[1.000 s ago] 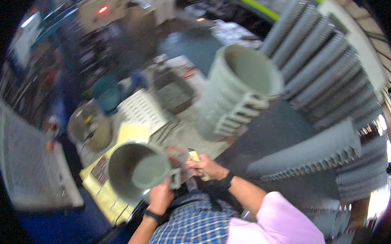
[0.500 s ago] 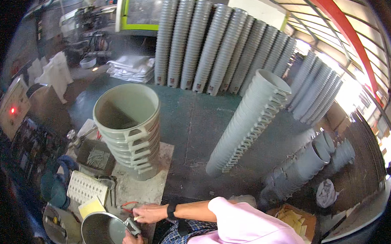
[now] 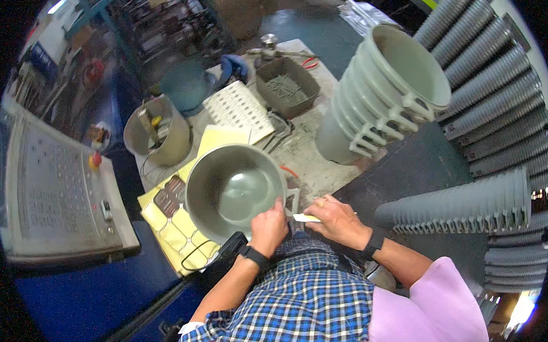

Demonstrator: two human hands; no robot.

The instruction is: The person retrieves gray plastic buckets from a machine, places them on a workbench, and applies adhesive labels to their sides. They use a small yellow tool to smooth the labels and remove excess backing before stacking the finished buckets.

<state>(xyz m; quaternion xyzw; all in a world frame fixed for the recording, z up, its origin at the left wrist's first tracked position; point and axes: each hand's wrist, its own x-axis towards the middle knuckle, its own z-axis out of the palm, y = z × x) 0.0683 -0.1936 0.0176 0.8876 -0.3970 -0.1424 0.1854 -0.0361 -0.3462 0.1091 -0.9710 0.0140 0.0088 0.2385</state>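
While left hand is gripping grey tub beside its handle, right hand is pinching pale tool. Tub, at tabletop edge, is looking light, stiff; handle is probably offering surest hold.

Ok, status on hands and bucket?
Left hand gripping bucket near its handle. Right hand pinching small pale item beside handle. Bucket mouth facing camera. Yellow sheets alongside bucket.

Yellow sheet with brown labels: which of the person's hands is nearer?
Left. The left hand, gripping the bucket, is to the right of the yellow sheet; the right hand, holding a small pale item, is farther right.
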